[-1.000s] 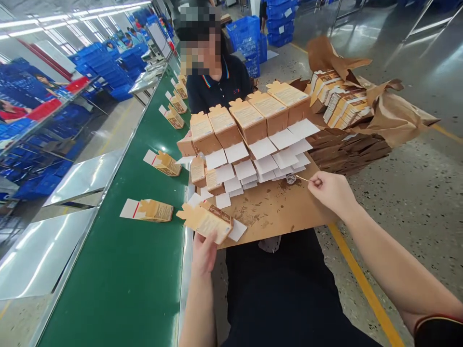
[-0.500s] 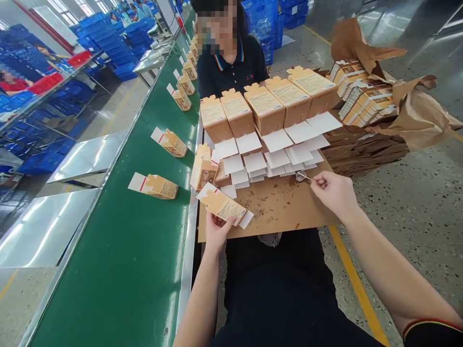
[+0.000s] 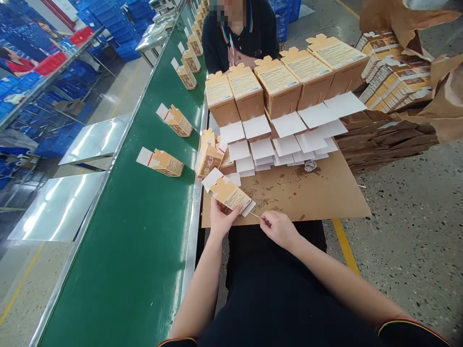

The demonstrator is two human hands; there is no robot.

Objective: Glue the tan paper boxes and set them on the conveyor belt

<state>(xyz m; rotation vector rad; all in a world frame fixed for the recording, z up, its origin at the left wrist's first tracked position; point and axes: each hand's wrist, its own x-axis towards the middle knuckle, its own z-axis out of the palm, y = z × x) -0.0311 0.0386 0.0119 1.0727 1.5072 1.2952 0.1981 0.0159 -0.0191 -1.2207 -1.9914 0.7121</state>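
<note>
My left hand (image 3: 223, 217) grips a small tan carton (image 3: 231, 195) that lies tilted, its white end flaps out at both ends. Between the closed fingertips of my right hand (image 3: 277, 227) is a thin pale stick (image 3: 255, 215). Its far end meets the carton's near flap; the tip is too small to make out. Beyond my hands, a small clear dish (image 3: 310, 166) sits on the stained cardboard sheet (image 3: 336, 193). Rows of stacked cartons (image 3: 278, 86) stand behind it, white flaps hanging toward me.
A green conveyor belt (image 3: 144, 231) runs along the left, bearing several upright cartons (image 3: 168, 163). One more carton (image 3: 210, 156) leans by the belt's edge. Across the stack sits a co-worker (image 3: 240, 38). Bundled flat cartons (image 3: 398, 82) and brown paper lie at the right.
My right hand has moved left and toward me with the stick, from the clear dish to the end of the carton in my left hand. The view has shifted slightly.
</note>
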